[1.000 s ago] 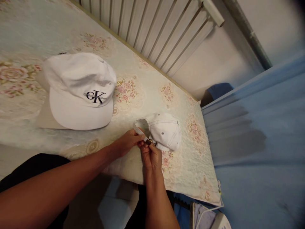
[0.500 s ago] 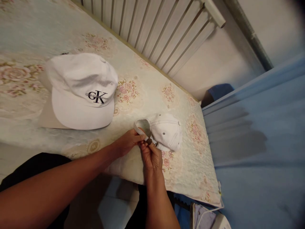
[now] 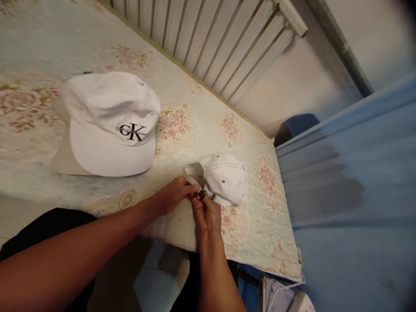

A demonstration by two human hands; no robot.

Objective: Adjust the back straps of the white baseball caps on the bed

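Your left hand (image 3: pixel 173 194) and right hand (image 3: pixel 204 212) meet at the back of the small white cap (image 3: pixel 225 178), near the front edge of the bed. Both are closed in a pinch on its strap (image 3: pixel 190 173), the looped white band that arches up at the cap's rear. Left thumb and fingers grip the band from the left. Right fingertips nip the strap end at the small dark buckle (image 3: pixel 202 193); whether the buckle is metal or plastic cannot be told.

Small cap: lies on the floral quilted cover (image 3: pixel 195 112), crown toward the right, white topstitching, a few eyelets showing. No writing visible on it.

Second cap: the large white cap (image 3: pixel 108 123) sits well apart to the left on the same cover, brim toward you. Black letters "CK" on the front, crossed by a line of smaller print too fine to read.

Surroundings: white slatted rail (image 3: pixel 208 39) along the far side of the bed; blue curtain (image 3: pixel 354 186) fills the right; a bit of white cord and fabric at bottom right, unclear. Your dark clothing shows at lower left.
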